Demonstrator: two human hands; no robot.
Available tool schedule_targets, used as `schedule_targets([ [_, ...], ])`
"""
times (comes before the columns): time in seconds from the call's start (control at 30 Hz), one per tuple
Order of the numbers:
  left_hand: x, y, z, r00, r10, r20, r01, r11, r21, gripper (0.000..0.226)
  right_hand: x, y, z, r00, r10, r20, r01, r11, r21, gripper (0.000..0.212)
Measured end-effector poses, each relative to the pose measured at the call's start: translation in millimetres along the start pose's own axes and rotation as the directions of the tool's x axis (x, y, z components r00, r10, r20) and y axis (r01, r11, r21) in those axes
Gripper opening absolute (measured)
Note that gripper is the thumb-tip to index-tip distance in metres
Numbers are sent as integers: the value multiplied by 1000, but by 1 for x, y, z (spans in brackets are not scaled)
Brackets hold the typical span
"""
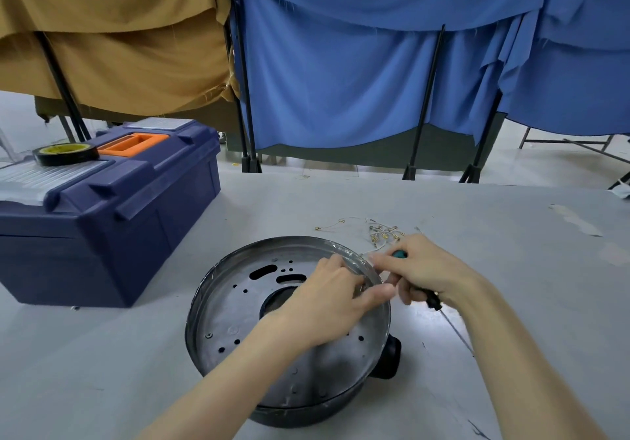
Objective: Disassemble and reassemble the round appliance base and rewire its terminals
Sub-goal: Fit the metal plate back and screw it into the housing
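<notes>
At centre frame, left hand [327, 299] pinches at the round base [238, 306] rim, right hand [422, 269] grips the screwdriver [432, 299], whose tip could slip.

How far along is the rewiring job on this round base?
Loose wires with terminals lie on the table, so they look removed. The left hand works inside the round base near its rim; the right hand grips a screwdriver. Rewiring looks still ahead.
</notes>
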State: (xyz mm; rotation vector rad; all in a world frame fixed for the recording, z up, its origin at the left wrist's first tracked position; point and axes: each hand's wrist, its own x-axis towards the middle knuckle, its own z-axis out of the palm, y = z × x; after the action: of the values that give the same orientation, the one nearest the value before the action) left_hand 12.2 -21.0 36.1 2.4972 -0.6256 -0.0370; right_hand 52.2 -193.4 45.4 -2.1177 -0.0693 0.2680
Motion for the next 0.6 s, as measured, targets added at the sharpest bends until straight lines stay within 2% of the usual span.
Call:
schedule_targets([
  [0.03, -2, 4, 2, 998, -50, 37, 48, 998, 49, 50, -2, 2, -9, 997, 11, -79, -9, 1000, 21, 29],
  [0.1, -5, 8, 8, 987, -133, 91, 119, 982, 144, 73, -4, 10, -34, 962, 29, -272, -21, 999, 33, 23],
  [0.17, -6, 14, 14, 983, -152, 106, 124, 964, 234, 90, -9, 22, -58, 921, 71, -384, -70, 997, 18, 13],
  [0.2, -7, 18, 16, 984, -148, 95, 118, 957, 264, 88, -12, 29, -66, 908, 109, -404, -127, 992, -19, 10],
  [0.27, -7, 24, 20, 990, -137, 44, 119, 951, 284, 69, -16, 43, -73, 891, 200, -408, -262, 960, -101, 7],
  [0.37, -6, 25, 23, 993, -119, -14, 118, 955, 274, 47, -13, 59, -75, 863, 294, -410, -386, 908, -162, 7],
  [0.5, -7, 22, 22, 995, -98, -25, 102, 965, 243, 45, -5, 74, -79, 808, 334, -485, -469, 863, -188, 9],
  [0.6, -7, 21, 21, 995, -95, -15, 95, 967, 237, 47, -7, 82, -83, 782, 310, -541, -470, 863, -186, 10],
])
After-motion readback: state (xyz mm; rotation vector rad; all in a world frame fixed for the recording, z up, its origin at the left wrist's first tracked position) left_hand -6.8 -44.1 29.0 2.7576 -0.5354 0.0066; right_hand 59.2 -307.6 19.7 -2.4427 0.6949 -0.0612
